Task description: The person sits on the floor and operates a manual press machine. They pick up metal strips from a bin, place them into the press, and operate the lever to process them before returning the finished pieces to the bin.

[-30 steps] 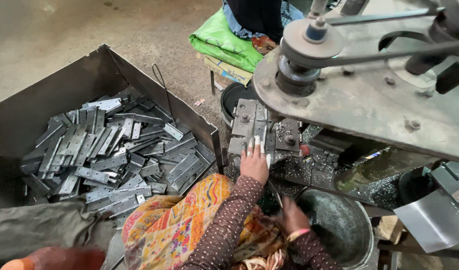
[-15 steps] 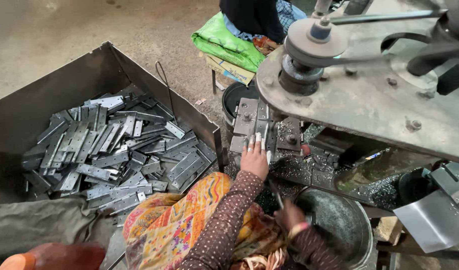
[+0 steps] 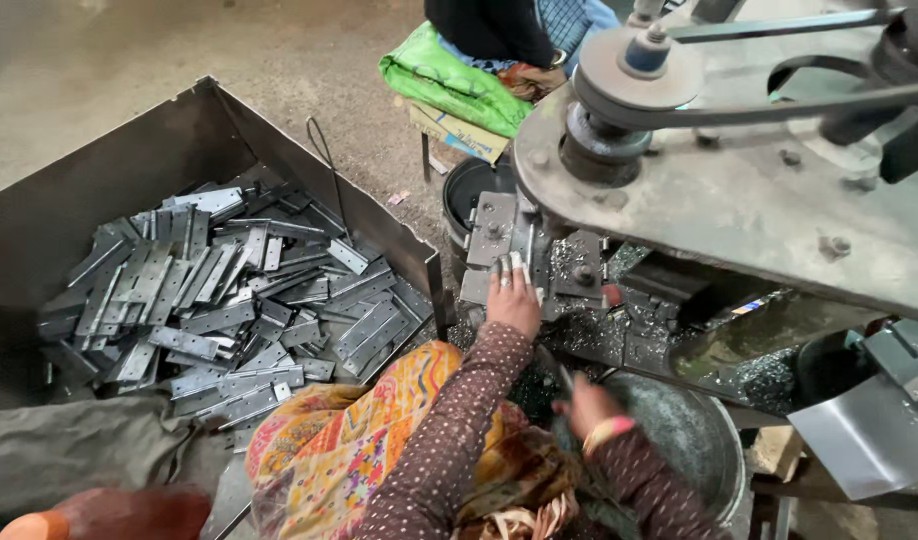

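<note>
My left hand (image 3: pixel 514 298) reaches forward to the die block (image 3: pixel 494 232) of a grey metal press (image 3: pixel 739 215). Its fingers are closed on what looks like a small flat metal piece lying against the block. My right hand (image 3: pixel 587 405) is lower and nearer to me, above a round metal tub (image 3: pixel 714 440). It is blurred and closed around a thin dark rod (image 3: pixel 564 378). Both arms wear brown dotted sleeves, and an orange patterned cloth (image 3: pixel 339 470) covers my lap.
A large open steel bin (image 3: pixel 99 170) on my left holds several flat grey hinge plates (image 3: pixel 219 300). Metal shavings lie on the press bed (image 3: pixel 619 335). Another person sits behind the press on a green cushion (image 3: pixel 444 80). A belt and pulley (image 3: pixel 629 70) run above.
My left hand has stayed at the die block, shifting only slightly. My right hand has risen a little above the tub with the rod. The view has barely shifted.
</note>
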